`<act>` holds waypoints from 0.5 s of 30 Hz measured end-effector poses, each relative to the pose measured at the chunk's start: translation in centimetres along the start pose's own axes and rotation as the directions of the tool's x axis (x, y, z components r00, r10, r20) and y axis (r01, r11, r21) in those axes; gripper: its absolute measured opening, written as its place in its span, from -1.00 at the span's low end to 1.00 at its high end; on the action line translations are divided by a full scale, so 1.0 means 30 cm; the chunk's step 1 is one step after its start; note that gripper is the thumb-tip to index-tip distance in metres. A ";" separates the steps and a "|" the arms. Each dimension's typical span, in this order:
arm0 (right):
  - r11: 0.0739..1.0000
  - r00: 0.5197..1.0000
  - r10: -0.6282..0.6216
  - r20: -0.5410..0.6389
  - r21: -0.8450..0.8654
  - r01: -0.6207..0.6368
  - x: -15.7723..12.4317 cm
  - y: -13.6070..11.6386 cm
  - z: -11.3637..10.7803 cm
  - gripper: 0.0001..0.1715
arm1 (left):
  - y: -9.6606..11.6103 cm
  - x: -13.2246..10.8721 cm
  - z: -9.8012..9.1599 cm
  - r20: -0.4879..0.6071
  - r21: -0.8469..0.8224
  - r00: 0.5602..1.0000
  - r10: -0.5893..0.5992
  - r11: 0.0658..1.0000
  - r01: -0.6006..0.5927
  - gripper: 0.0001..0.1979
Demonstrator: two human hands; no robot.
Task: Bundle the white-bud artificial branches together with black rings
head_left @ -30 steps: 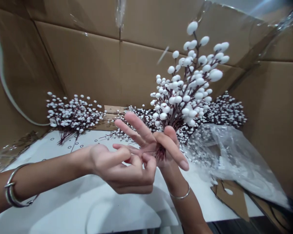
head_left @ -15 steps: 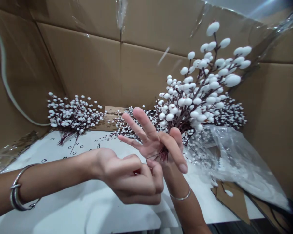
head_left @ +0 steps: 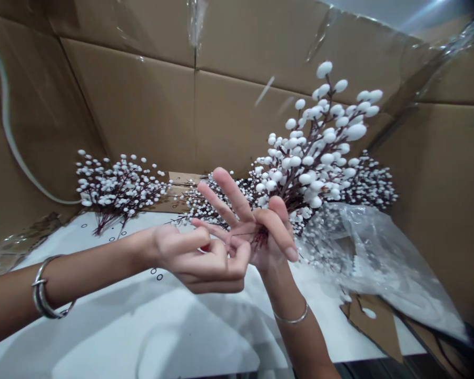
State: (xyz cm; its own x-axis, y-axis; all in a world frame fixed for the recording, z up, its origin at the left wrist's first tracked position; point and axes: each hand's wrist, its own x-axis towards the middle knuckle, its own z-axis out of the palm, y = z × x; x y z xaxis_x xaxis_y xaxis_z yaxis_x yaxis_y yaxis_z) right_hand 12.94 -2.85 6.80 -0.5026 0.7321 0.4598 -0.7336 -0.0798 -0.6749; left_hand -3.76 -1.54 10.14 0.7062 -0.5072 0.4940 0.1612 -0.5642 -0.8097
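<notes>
A bunch of white-berry stems (head_left: 319,152) leans up and to the right in my right hand (head_left: 266,231). Thumb and index finger hold its dark reddish stem ends, while the other fingers are spread out. My left hand (head_left: 205,260) is closed right beside those stem ends, fingers curled in a pinch. One thin dark line runs from the stem ends toward its fingertips; what they hold is hidden. Another berry bunch (head_left: 118,184) lies at the back left of the white table (head_left: 114,337). Small dark rings (head_left: 159,277) are scattered on the table.
More white-berry stems (head_left: 373,181) lie along the back. Clear plastic wrap (head_left: 383,252) covers the right side, near a cut cardboard piece (head_left: 373,326). Cardboard walls (head_left: 142,105) enclose the table, and a pale cable (head_left: 13,139) hangs at the left.
The held bunch has dropped lower and shifted slightly left. My left hand has moved up and a little left, staying by the stem ends.
</notes>
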 end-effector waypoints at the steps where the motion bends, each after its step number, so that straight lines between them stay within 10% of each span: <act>1: 1.000 1.000 -0.002 -0.029 -0.005 0.002 -0.002 -0.002 -0.003 -0.22 | -0.013 -0.004 -0.004 0.071 -0.043 0.997 -0.030 0.999 0.033 -0.81; 5: 1.000 0.996 -0.007 -0.091 -0.024 0.004 -0.006 -0.015 0.003 -0.28 | -0.008 -0.053 -0.001 0.188 -0.020 0.970 -0.155 0.987 0.162 -0.71; 9: 0.998 0.994 -0.022 -0.111 -0.058 0.015 0.001 -0.033 0.033 -0.50 | 0.067 -0.115 0.054 0.031 0.240 0.978 -0.205 0.952 0.192 -0.84; 15: 0.990 0.976 -0.033 -0.216 -0.139 0.003 0.008 -0.048 0.031 -0.58 | 0.173 -0.105 0.141 -0.075 0.120 0.873 -0.481 0.865 0.487 -0.81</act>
State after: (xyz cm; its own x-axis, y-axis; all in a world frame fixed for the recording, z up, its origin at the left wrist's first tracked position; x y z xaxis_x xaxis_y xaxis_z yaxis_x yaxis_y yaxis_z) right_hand 13.44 -3.19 8.42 -0.3673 0.8634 0.3459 -0.6644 0.0167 -0.7472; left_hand -2.23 -0.11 3.02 0.4873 -0.2206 0.8449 0.5661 -0.6569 -0.4980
